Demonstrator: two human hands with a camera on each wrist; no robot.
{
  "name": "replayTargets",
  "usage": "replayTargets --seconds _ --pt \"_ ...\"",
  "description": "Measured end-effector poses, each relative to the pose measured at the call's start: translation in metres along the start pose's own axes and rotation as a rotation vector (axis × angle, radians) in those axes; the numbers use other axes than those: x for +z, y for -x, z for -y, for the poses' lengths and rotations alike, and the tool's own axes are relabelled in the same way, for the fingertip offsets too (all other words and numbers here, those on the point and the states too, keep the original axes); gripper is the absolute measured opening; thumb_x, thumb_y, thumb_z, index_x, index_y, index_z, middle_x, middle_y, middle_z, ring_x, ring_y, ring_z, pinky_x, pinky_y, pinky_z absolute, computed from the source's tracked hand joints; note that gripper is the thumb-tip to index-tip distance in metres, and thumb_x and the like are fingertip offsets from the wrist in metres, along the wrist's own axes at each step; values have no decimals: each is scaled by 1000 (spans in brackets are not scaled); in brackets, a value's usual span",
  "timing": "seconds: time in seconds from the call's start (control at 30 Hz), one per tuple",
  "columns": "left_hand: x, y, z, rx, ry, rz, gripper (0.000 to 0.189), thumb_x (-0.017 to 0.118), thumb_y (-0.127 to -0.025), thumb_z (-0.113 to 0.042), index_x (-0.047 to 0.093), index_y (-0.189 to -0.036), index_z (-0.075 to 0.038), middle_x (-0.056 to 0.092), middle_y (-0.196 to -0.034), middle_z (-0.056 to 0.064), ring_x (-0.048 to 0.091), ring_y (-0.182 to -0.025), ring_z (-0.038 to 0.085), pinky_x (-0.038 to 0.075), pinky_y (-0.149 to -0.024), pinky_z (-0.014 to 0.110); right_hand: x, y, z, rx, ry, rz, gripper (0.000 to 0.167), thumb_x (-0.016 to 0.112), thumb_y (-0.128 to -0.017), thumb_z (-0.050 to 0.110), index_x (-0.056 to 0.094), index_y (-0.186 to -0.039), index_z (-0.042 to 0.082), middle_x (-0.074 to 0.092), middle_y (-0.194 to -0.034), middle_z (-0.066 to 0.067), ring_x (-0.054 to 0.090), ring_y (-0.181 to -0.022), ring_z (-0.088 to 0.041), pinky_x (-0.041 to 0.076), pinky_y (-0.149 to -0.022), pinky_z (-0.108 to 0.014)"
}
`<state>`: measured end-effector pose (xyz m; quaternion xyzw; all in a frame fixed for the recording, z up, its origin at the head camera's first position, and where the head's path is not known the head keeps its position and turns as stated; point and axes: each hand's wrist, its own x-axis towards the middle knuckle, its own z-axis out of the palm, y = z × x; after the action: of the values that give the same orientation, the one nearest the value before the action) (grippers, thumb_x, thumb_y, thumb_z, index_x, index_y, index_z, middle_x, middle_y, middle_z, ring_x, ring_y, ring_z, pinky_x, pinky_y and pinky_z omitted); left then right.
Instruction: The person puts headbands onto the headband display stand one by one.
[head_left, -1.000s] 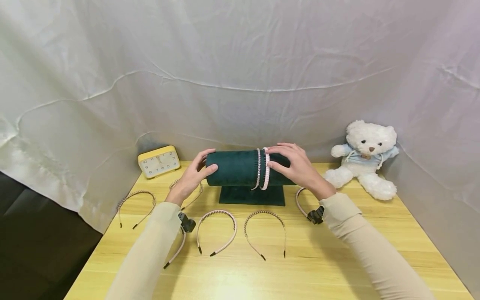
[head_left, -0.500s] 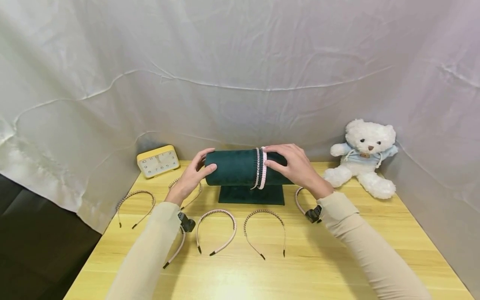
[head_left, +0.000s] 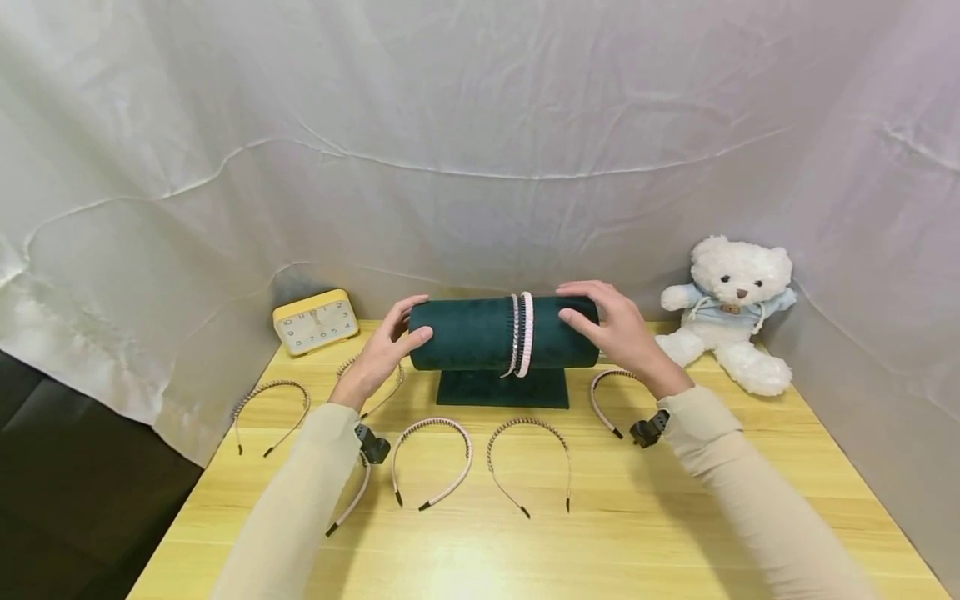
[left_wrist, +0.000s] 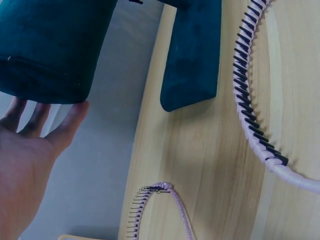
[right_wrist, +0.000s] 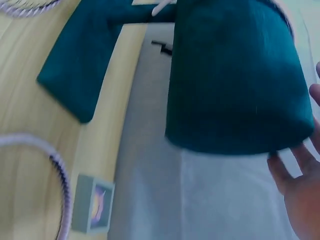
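A dark green velvet headband display stand [head_left: 461, 333] stands on the table, its roll lying crosswise on a flat base. Two headbands ring the roll right of its middle: a thin glittery one [head_left: 515, 337] and a thicker pale pink one [head_left: 527, 333] close beside it. My left hand [head_left: 378, 354] grips the roll's left end, thumb in front and fingers behind. At the right end, my right hand [head_left: 618, 329] has thumb and fingers spread apart, overlapping the roll. In the right wrist view its fingertips are right by the end's rim.
Several headbands lie on the table, including a pink one [head_left: 470, 450] and a brown braided one [head_left: 490, 450] in front. A yellow clock [head_left: 317, 323] stands back left, a white teddy bear [head_left: 738, 308] back right. The right wrist view shows a small box [right_wrist: 92, 202].
The pink headband has shifted slightly left, closer to the thin one. My right hand has let go of it and moved right to the roll's end. My left hand stays put.
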<state>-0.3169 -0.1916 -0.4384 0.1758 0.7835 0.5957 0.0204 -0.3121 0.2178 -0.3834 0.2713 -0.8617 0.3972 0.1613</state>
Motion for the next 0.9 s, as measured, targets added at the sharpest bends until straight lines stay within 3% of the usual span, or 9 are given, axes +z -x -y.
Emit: replayTargets --seconds 0.23,0.37,0.5,0.7,0.9 --pt "0 -1 0 16 14 -7 60 63 -111 -37 40 -166 -39 26 -179 2 18 -168 36 18 -132 70 -26 21 -18 124 -65 -1 37 69 -110 28 69 -146 21 64 -149 -2 66 -134 -29 58 -105 -30" --pt "1 -1 1 14 16 -7 60 63 -111 -36 39 -167 -37 26 -179 2 19 -168 36 19 -133 69 -38 33 -27 174 -51 14 38 65 -112 31 66 -148 23 63 -149 -3 66 -132 -28 56 -106 -28" --pt "1 -1 4 6 22 -6 59 62 -112 -36 40 -166 -37 26 -179 2 19 -168 35 19 -133 69 -46 49 -36 202 -24 43 40 64 -112 35 64 -151 23 64 -148 -6 66 -127 -16 56 -101 -24" --pt "1 -2 3 14 24 1 62 63 -111 -37 38 -168 -33 27 -178 2 21 -167 36 20 -132 70 -56 80 -62 181 -9 45 39 65 -112 23 65 -149 12 67 -141 -13 61 -113 11 49 -94 -6" --pt "1 -1 0 13 20 2 60 62 -111 -36 40 -166 -37 26 -179 3 21 -167 36 19 -132 69 -62 111 -84 212 20 53 36 67 -110 18 68 -145 7 70 -139 -18 60 -110 14 48 -91 -3"
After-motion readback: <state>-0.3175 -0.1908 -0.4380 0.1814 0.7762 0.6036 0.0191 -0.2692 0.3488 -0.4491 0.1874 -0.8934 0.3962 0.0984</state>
